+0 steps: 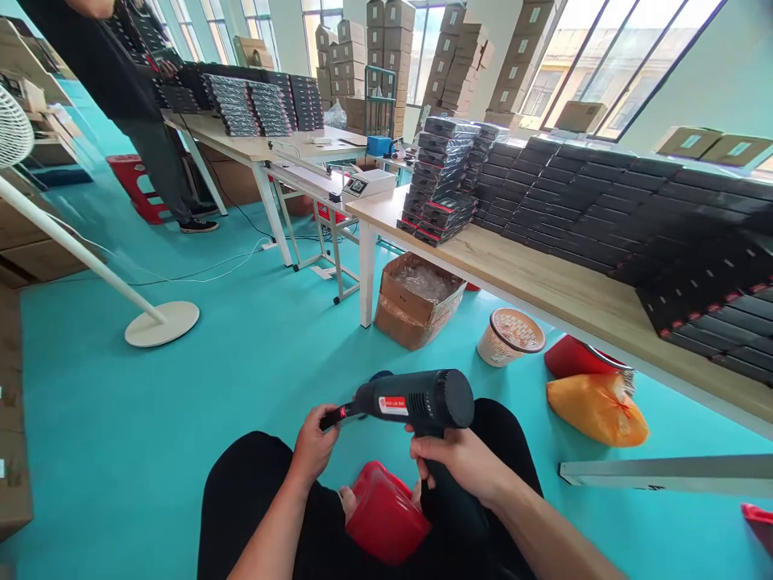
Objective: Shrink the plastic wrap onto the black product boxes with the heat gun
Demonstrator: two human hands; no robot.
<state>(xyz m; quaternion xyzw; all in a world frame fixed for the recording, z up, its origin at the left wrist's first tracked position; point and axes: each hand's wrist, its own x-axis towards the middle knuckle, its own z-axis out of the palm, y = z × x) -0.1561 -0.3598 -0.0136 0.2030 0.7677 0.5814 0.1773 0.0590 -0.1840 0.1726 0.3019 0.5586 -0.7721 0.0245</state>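
My right hand [460, 463] is wrapped around the grip of a black heat gun [416, 400], which has a red label on its barrel. My left hand [312, 447] closes around the gun's narrow black nozzle end [335, 416]. Below the gun, a red shiny box-like object [386, 515] rests on my black-trousered lap [254, 491]. Its lower side is partly hidden by my legs, and I cannot tell exactly what it is.
To the right, a long wooden table [543, 278] bears many black shrink-wrapped boxes [604, 209]. On the teal floor are a cardboard box [416, 302], a paper bucket [509, 336] and red and orange bags [595, 403]. A co-worker [138, 105] stands at the far table.
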